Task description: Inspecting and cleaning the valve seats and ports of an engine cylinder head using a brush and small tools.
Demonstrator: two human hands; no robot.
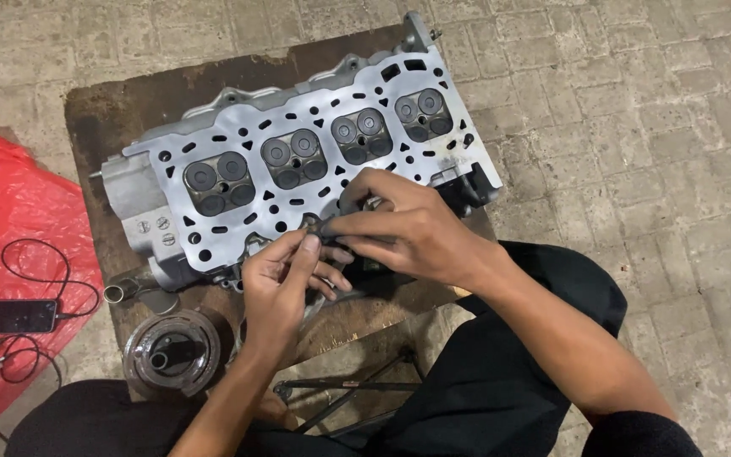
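Head view: a small dark part (325, 227) is pinched between both hands, just over the near long edge of the cylinder head (298, 161). The left hand (285, 283) is closed on it with thumb and forefinger from below; the right hand (403, 228) is closed on it from above, fingers curled, and overlaps the near edge of the cylinder head. What kind of part it is cannot be told, since the fingers hide most of it.

The cylinder head lies flat face up, grey metal, four dark valve recesses in a row, set diagonally on a dark worn board (112, 118). The board lies on a floor of pale paving blocks (636, 127).

Near-left of the cylinder head, a round dark metal pulley-like disc (171, 351) lies at the board's corner, with a short metal tube (120, 292) between the two. Left of the cylinder head, well apart, a red plastic sheet (10, 211) carries a black phone (20, 316) and a looped black cable (44, 262). On the near side of the cylinder head, thin black rods (349, 385) lie between the person's dark-clothed legs.

Paving to the right of and beyond the cylinder head is open; the board leaves only narrow margins around it.
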